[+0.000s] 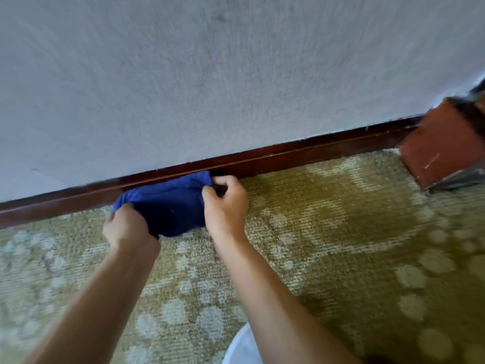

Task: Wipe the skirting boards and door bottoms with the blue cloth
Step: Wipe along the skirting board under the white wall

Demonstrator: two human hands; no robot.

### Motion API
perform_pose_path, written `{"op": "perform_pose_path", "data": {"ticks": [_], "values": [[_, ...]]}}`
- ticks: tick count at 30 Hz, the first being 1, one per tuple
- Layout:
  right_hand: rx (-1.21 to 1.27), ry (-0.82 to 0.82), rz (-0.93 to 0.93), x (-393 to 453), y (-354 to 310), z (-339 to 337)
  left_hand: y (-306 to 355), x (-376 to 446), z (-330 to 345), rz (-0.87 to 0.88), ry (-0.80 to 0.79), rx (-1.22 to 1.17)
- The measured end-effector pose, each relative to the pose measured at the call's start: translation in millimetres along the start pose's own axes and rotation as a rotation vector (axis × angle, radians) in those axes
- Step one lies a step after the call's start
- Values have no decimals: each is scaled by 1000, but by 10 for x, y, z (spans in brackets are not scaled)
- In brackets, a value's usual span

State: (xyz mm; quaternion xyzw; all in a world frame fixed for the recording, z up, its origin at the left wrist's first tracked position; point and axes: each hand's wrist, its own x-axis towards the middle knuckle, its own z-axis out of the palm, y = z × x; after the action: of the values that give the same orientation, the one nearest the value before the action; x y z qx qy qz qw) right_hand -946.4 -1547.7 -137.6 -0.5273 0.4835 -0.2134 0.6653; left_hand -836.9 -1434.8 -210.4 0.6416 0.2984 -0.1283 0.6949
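Head view looks down your two bare forearms, which reach out from the bottom edge over a patterned green-and-cream carpet (328,232). Beside your right forearm, at the bottom edge, sits a pale rounded shape (242,348) too blurred to identify.

Further out, your left hand (128,227) has its fingers curled around the left end of the blue cloth (168,206), gripping it from the near side. Your right hand (225,203) pinches the cloth's right end, with thumb and fingertips bent onto the fabric's upper corner. The cloth is bunched between both hands. Its near edge hangs just above or on the carpet; you cannot tell which from this angle.

Beyond your hands, the cloth's far edge lies against the dark reddish-brown skirting board (301,158), which runs across the frame, rising toward the right. The cloth covers a short stretch of the board's lower face, left of centre.

Above the board rises a pale, textured wall (210,74). At the far right, a reddish-brown block (441,145) stands on the carpet, where the skirting board ends; its upper part is blurred.
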Motion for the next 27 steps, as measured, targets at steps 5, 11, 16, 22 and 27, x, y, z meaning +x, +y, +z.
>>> {"op": "perform_pose_path", "data": {"ticks": [5, 11, 16, 22, 27], "values": [[187, 290, 37, 238, -85, -617, 104, -1264, 482, 196, -152, 250], [404, 210, 227, 273, -218, -547, 148, -1353, 446, 212, -160, 144], [347, -161, 325, 31, -263, 126, 518, -471, -69, 247, 6, 41], [504, 35, 191, 64, -405, -813, 333, -1516, 486, 345, -268, 276], [445, 216, 128, 63, -343, -2319, -371, -2235, 1013, 193, -674, 489]]}}
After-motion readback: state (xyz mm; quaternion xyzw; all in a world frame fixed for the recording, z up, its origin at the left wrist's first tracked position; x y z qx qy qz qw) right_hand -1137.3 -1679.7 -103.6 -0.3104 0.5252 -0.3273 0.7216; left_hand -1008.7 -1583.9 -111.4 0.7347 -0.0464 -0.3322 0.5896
